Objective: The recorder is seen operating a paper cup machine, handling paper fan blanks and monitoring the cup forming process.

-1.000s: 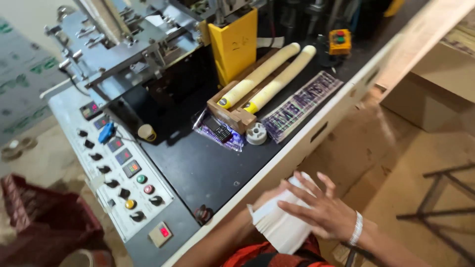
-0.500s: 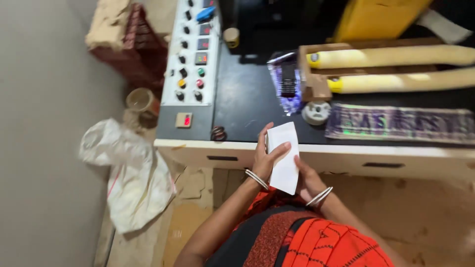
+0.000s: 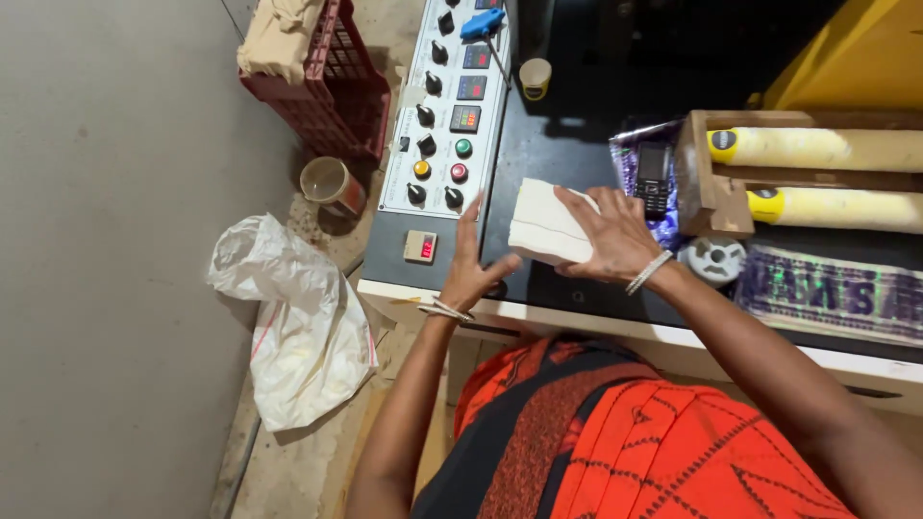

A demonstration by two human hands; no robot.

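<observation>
White paper stack (image 3: 546,223) now on black worktop (image 3: 538,144), right hand (image 3: 615,235) gripping, left hand (image 3: 471,269) open.

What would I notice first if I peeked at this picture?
Two hands in the middle: the right hand holds a white stack of paper on the black machine top, and the left hand rests beside it. Two yellow-capped rollers lie at right; a white bag is on the floor at left.
</observation>
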